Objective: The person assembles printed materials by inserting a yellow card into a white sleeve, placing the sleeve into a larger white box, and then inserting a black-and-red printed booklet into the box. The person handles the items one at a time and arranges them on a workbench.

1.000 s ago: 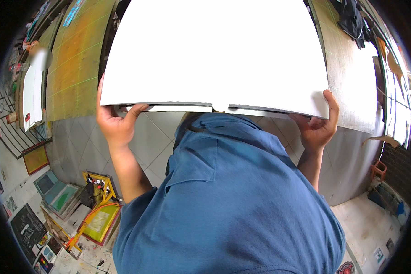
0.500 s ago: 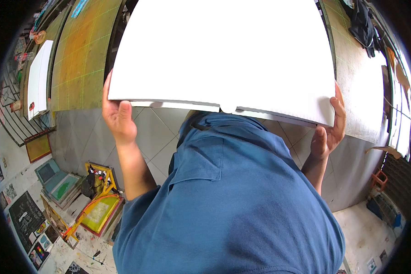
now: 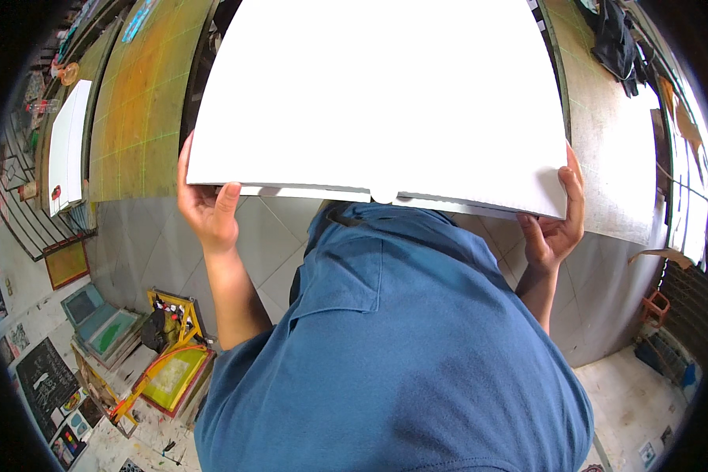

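A large flat white cardboard piece (image 3: 377, 102) spans the upper middle of the view. Its near edge shows some thickness, with narrow dark gaps and a small rounded tab at the centre. My left hand (image 3: 211, 211) grips the near left corner, thumb along the front edge and fingers up the side, partly hidden. On the opposite corner, my right hand (image 3: 557, 216) is closed in the same way, its thumb at the front edge and its fingers along the right side. The near edge lies close in front of my blue shirt (image 3: 417, 330).
Long worktops flank the piece: a yellow-stained one (image 3: 138, 118) on the left, a pale one (image 3: 610, 173) on the right with dark cloth (image 3: 617, 47). Further left lies another white piece (image 3: 69, 149). Framed screens (image 3: 169, 377) lean at lower left. A red stool (image 3: 654, 305) stands at right.
The white piece has shifted slightly left and nearer to me, both hands moving with it. My left thumb sits a little further inward along the front edge.
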`<state>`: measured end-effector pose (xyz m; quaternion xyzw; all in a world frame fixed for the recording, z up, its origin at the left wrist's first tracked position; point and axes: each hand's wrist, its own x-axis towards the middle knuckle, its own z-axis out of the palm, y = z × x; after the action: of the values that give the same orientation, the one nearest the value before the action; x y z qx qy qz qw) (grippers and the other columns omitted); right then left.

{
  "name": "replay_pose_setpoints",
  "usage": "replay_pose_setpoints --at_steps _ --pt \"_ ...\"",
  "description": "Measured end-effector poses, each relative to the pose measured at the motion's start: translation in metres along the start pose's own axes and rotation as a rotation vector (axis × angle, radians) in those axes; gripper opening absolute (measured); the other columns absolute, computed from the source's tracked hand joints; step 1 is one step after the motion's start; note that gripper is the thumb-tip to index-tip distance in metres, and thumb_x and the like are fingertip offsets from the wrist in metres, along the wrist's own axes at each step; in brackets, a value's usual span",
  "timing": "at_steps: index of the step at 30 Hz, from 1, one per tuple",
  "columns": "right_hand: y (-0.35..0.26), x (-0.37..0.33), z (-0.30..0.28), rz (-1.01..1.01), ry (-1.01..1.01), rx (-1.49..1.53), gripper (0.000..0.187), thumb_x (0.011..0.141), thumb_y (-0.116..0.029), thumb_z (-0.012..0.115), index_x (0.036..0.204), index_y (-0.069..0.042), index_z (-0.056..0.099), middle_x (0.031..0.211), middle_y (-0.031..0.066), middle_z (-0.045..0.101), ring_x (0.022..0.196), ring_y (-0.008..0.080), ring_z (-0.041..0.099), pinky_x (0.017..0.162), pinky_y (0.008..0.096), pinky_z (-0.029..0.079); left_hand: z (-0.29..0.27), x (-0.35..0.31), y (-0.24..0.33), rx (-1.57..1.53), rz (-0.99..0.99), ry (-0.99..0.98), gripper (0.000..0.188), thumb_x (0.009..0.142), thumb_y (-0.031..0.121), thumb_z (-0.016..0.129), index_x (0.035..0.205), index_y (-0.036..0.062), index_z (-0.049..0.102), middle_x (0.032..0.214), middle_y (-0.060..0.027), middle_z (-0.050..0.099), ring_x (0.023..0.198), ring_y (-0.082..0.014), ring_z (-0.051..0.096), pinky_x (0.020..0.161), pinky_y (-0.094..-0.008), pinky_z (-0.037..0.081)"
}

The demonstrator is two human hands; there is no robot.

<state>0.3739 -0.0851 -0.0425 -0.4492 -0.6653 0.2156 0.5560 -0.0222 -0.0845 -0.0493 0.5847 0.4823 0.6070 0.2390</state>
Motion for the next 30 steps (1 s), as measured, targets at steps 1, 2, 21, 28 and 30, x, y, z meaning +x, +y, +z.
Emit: replay_pose_setpoints --at_steps 1,2,21,28,30 --pt "0.0 0.0 0.0 -0.002 -0.004 -0.006 0.068 0.062 -0.016 0.073 0.124 -0.004 0.047 0.133 0.0248 0.038 0.124 0.0353 0.038 0.1 0.0466 0.037 0.0 0.0 0.0 -0.005 0.005 0.004 0.065 0.081 0.026 0.066 0.128 -0.0079 0.037 0.124 -0.017 0.048 0.112 -0.0212 0.049 0.095 -0.0315 0.037" --pt "0.001 0.001 -0.001 -0.003 -0.009 -0.012 0.068 0.062 -0.016 0.073 0.124 -0.004 0.046 0.133 0.0248 0.038 0.124 0.035 0.038 0.1 0.0467 0.037 0.001 0.001 0.0 -0.028 -0.018 0.031 0.062 0.082 0.025 0.064 0.128 -0.0079 0.038 0.123 -0.0169 0.049 0.111 -0.021 0.049 0.095 -0.0314 0.037" --pt "0.006 -0.004 0.0 0.096 0.058 0.045 0.038 0.087 -0.025 0.051 0.12 -0.005 0.055 0.132 0.0244 0.042 0.127 0.0348 0.035 0.105 0.0486 0.024 0.009 -0.012 -0.007 -0.12 -0.231 0.21 0.051 0.09 0.028 0.039 0.127 -0.0068 0.041 0.125 -0.0152 0.049 0.118 -0.0215 0.044 0.1 -0.0348 0.03" --pt "0.0 -0.009 0.004 0.302 0.123 0.094 0.04 0.088 -0.015 0.045 0.124 0.002 0.048 0.133 0.0208 0.042 0.122 0.0244 0.042 0.1 0.037 0.036 0.011 -0.008 -0.004 -0.198 -0.332 0.238 0.049 0.089 0.022 0.033 0.126 -0.0093 0.041 0.123 -0.0179 0.05 0.117 -0.0247 0.045 0.1 -0.0353 0.032" --pt "-0.001 -0.011 0.006 0.286 0.118 0.095 0.039 0.089 -0.012 0.045 0.124 0.002 0.048 0.133 0.0202 0.042 0.123 0.0238 0.041 0.101 0.0373 0.035 0.013 -0.009 -0.005 -0.218 -0.337 0.249 0.049 0.088 0.02 0.033 0.126 -0.0102 0.041 0.123 -0.0184 0.05 0.117 -0.0251 0.046 0.1 -0.0353 0.032"
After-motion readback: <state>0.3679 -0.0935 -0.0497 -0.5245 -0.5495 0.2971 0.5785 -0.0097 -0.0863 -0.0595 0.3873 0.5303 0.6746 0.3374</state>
